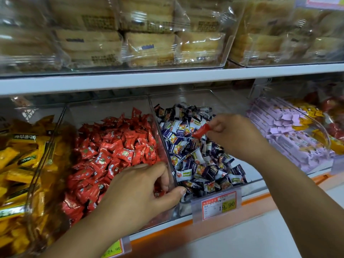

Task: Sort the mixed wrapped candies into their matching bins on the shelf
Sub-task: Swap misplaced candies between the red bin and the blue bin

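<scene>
Your right hand (229, 131) pinches a red candy (201, 131) above the bin of blue-and-white candies (186, 208). Your left hand (141, 190) curls fingers and thumb around the clear wall (160, 135) between bins.

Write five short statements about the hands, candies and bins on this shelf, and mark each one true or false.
1. The right hand pinches a red candy. True.
2. That candy is held over the yellow bin. False: it is over the blue-and-white candy bin.
3. The left hand has its grip on the front corner wall of the red candy bin. True.
4. The upper shelf holds purple packets. False: it holds pale pastry packs. The purple packets lie on the lower shelf, right of the blue-and-white candy bin.
5. A price tag hangs at the front of the blue-and-white candy bin. True.
</scene>
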